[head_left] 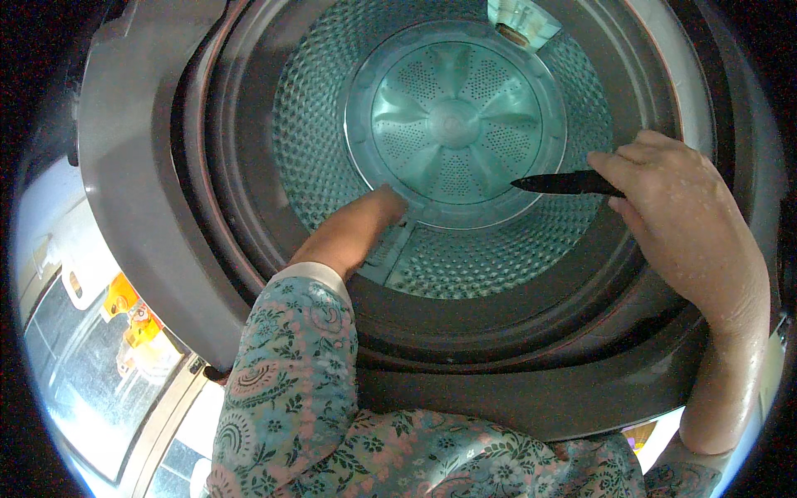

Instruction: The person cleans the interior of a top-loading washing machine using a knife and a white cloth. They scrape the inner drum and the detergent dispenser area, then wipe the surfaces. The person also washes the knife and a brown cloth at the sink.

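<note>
My left hand (383, 207) reaches down into the drum (506, 270) of a top-loading washing machine. It is near the lower drum wall, beside a smooth vertical panel (390, 251) set in the dimpled metal. Its fingers are dark and blurred, so I cannot make out whether they grip anything. At the right side of the opening, my right hand (685, 207) is closed around a thin black pointed tool (564, 183), shaped like a knife blade. The tip points left over the drum. Below it lies the round finned pulsator (452, 124) with small holes.
A wide grey rim (133, 216) surrounds the opening. Another lighter fitting (523, 23) sits on the far drum wall. Left of the machine are an orange and yellow packet (137, 319) and a white handled item (77, 270). My patterned sleeve (290, 357) leans over the front edge.
</note>
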### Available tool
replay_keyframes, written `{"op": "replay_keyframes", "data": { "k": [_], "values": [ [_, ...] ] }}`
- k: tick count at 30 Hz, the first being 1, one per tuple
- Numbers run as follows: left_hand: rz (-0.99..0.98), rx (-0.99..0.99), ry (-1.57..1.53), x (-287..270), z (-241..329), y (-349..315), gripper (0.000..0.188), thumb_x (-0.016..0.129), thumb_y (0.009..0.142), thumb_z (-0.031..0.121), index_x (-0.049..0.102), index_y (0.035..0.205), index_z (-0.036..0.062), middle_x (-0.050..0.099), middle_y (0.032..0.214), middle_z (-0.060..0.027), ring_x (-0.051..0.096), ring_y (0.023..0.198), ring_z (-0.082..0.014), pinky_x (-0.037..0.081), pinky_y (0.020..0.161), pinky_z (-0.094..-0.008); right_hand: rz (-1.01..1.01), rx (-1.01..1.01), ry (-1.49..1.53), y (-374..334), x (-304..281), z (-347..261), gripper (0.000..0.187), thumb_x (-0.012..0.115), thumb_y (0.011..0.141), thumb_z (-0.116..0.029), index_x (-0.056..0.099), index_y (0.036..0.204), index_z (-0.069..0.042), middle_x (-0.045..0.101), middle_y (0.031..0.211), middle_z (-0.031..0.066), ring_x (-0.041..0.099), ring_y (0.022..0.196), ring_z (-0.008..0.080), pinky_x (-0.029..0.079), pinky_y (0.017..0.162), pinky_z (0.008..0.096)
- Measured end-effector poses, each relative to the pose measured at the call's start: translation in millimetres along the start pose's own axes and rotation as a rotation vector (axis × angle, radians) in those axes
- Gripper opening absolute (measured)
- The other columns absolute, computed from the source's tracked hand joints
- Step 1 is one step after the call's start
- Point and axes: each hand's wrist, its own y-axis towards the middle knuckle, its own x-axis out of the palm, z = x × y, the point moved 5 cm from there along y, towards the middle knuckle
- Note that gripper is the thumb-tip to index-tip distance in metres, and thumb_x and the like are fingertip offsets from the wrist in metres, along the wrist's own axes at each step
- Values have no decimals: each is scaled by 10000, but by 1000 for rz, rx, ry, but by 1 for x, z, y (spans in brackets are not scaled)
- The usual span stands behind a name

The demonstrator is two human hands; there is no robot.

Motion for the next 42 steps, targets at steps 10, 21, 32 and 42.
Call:
{"op": "replay_keyframes", "data": {
  "k": [10,21,32,42],
  "values": [
    [-231,-131,-1108,-104,-1,-42,320,634,682,249,653,945,68,606,838,-34,539,714,-160,439,666,-309,-1,26,-19,-7,2,2,271,642,696,-32,605,963,-4,588,838,114,554,876,282,458,788,382],
    [-182,-134,-1725,-135,-3,-56,203,591,740,256,633,856,95,634,823,-24,540,613,-150,442,550,-298,-42,57,-48,-6,3,0,271,639,699,-33,604,967,-9,590,838,105,550,889,272,452,811,375],
    [-333,72,-165,-80,-22,-21,252,566,802,264,672,947,87,657,962,-115,618,839,-282,491,726,-399,-59,79,-65,-6,5,1,256,637,705,-31,603,957,-3,594,838,109,552,894,274,456,800,376],
    [-192,14,361,-61,14,-40,346,544,818,353,640,1088,159,605,1155,-45,509,1150,-232,240,1012,-528,-17,48,5,-8,2,3,265,647,701,-42,608,961,-8,595,838,109,558,875,274,460,785,376]
  ]
}}
